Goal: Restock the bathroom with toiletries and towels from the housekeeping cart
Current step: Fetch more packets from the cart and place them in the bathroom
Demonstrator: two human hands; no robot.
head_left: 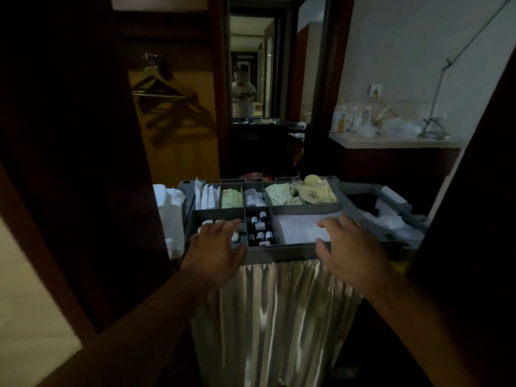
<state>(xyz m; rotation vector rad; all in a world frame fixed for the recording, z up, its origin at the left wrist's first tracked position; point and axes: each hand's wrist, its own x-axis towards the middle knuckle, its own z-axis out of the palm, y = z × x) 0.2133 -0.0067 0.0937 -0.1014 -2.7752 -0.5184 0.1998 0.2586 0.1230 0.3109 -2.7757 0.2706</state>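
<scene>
Dim hallway around me, both grips spread and empty, my left hand (216,248) and right hand (353,247) hover at the near edge of the grey plastic compartmented cart tray (279,254), ready to pick toiletries.

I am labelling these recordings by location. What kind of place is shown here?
Most likely a hotel room entrance. A housekeeping cart with a tray of small toiletry bottles stands ahead, wooden hangers hang in an open wardrobe, and a full-length mirror is on the wall.

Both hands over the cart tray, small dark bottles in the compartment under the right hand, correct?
Not quite. In the head view the small dark bottles sit in the middle compartment between the hands. The right hand is over white sheets, the left hand over round white items.
</scene>
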